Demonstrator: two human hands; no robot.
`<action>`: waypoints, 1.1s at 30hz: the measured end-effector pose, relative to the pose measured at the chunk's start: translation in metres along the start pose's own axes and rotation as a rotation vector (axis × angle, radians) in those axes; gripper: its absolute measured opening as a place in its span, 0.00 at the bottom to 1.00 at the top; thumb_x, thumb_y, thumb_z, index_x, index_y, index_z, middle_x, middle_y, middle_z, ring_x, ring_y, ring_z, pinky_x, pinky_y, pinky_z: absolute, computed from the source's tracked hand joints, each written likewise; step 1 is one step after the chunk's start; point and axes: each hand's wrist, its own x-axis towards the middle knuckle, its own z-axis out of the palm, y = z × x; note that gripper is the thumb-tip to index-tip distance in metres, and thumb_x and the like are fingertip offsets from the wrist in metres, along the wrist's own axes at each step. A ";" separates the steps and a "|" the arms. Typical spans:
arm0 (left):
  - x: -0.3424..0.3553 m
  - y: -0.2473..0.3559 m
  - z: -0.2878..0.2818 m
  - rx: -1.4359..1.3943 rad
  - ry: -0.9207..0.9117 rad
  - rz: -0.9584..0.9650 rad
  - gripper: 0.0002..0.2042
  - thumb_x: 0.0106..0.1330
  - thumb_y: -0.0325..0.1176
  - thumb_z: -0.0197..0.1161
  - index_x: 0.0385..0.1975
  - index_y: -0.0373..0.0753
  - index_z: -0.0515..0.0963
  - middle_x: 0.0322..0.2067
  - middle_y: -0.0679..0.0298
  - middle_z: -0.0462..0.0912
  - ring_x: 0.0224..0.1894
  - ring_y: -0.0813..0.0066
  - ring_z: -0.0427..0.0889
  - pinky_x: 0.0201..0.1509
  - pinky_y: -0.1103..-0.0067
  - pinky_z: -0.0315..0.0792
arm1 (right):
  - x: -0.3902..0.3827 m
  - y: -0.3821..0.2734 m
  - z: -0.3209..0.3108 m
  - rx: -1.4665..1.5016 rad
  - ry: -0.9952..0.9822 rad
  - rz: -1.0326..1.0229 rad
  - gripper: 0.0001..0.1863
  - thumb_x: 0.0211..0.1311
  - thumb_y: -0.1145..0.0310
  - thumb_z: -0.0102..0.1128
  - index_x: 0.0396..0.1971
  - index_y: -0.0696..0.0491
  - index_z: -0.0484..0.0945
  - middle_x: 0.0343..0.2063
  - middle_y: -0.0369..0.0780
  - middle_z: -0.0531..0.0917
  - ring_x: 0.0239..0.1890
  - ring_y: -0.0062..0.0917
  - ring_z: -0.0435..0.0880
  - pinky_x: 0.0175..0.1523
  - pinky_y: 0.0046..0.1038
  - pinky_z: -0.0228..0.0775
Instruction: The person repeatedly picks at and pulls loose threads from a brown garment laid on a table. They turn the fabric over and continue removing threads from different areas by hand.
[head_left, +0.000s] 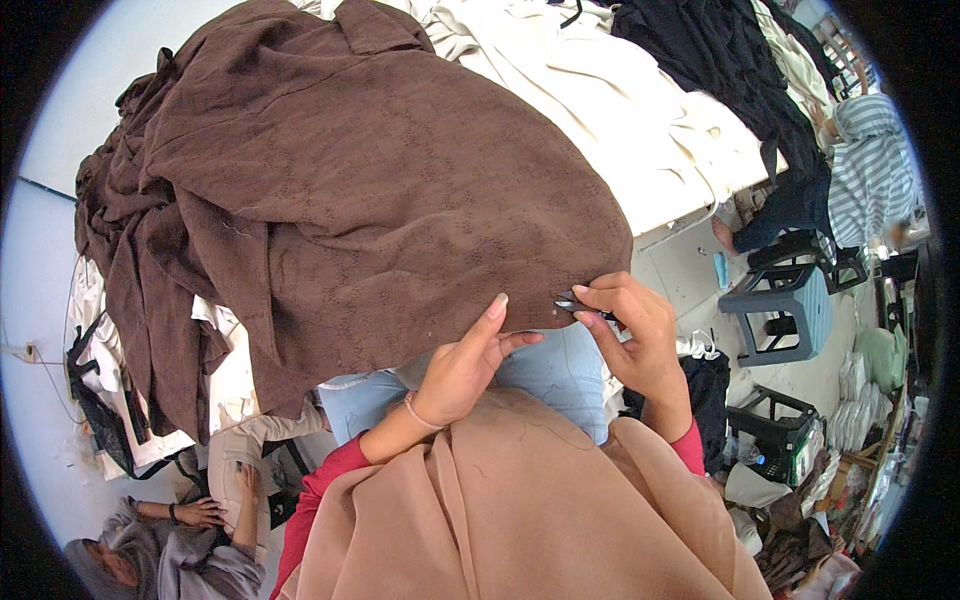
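A large brown garment point(400, 180) is spread over the table in front of me, its near edge hanging by my lap. My left hand point(462, 375) pinches that edge, thumb on top and the other fingers mostly beneath the cloth. In my right hand point(640, 335) is a small pair of dark thread snips point(570, 303). Their metal tips lie close against the garment's lower right edge, just right of my left thumb. Whether a thread sits between the blades is too small to tell.
Cream cloth point(590, 90) and black cloth point(715, 60) are heaped on the far side. Blue-grey stool point(790, 310) stands on the floor at right. One person in a striped top point(872, 170) sits far right; another in grey point(180, 545) is at lower left.
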 end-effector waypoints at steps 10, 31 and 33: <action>-0.001 -0.002 -0.005 -0.034 -0.047 0.026 0.22 0.82 0.43 0.45 0.61 0.32 0.75 0.63 0.57 0.77 0.64 0.66 0.75 0.72 0.58 0.65 | 0.003 0.003 0.002 0.122 0.073 0.028 0.14 0.53 0.75 0.73 0.41 0.51 0.84 0.30 0.38 0.84 0.27 0.32 0.84 0.30 0.30 0.72; -0.032 0.063 0.020 0.816 -0.167 -0.151 0.14 0.67 0.29 0.65 0.51 0.36 0.82 0.55 0.59 0.84 0.64 0.63 0.76 0.66 0.67 0.68 | 0.014 0.024 -0.004 0.088 -0.117 -0.004 0.22 0.41 0.83 0.68 0.41 0.51 0.87 0.40 0.38 0.88 0.38 0.28 0.90 0.40 0.27 0.81; -0.030 0.078 0.026 1.218 -0.150 0.262 0.17 0.62 0.28 0.69 0.52 0.39 0.83 0.52 0.60 0.84 0.59 0.61 0.79 0.62 0.66 0.71 | 0.016 0.027 -0.008 0.251 -0.151 0.076 0.10 0.58 0.81 0.63 0.39 0.58 0.86 0.32 0.43 0.88 0.37 0.30 0.88 0.42 0.26 0.78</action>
